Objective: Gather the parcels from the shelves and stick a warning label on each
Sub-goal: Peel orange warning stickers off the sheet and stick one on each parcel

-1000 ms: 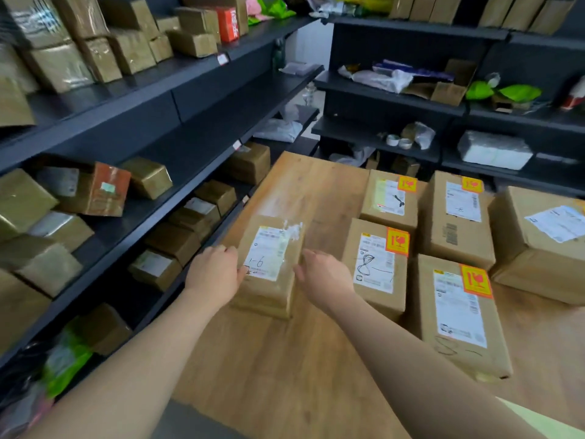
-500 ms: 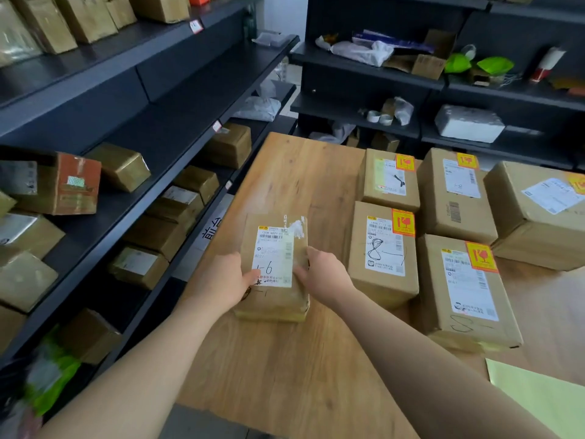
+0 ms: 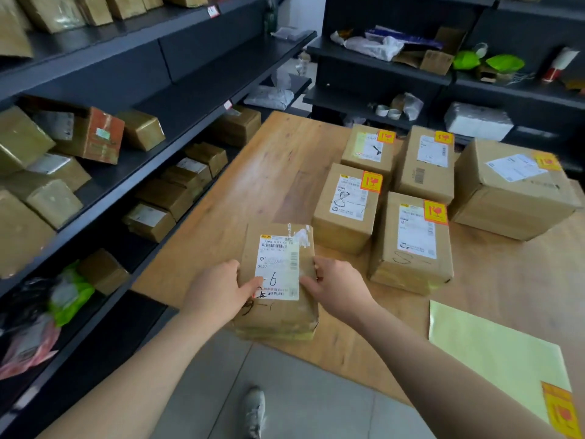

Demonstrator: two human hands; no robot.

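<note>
**Left hand** [image 3: 218, 293]: narrow, gripping the left side of the parcel [image 3: 278, 315]. The thumb lay on top at the corner of the slip [image 3: 278, 267]. The fingers were hidden behind the hand.

**Right hand** [image 3: 338, 286]: narrow, gripping the parcel's right side, with the thumb on top by the slip's right edge.

**Parcel**: a flat oblong of brown cardboard, creased, with glossy tape along its near end. It sat low in the centre of the frame, at the near edge of the surface [image 3: 285, 172]. Whether it rested there or was lifted could not be told. The white paper slip bore barcodes and a handwritten "6", and torn white scraps showed at its upper right corner.

**Surface**: pale wood with visible grain.

**Boxes** [image 3: 346, 217]: five cardboard cartons grouped at centre right. Each carried a white slip and an orange-yellow sticker [image 3: 372, 182].

**Sheet** [image 3: 493, 353]: smooth, pale yellow-green, at lower right, with one orange sticker at its near corner.

**Shelves** [image 3: 126, 74]: dark metal, at left, stacked with tape-wrapped brown packets.
</note>
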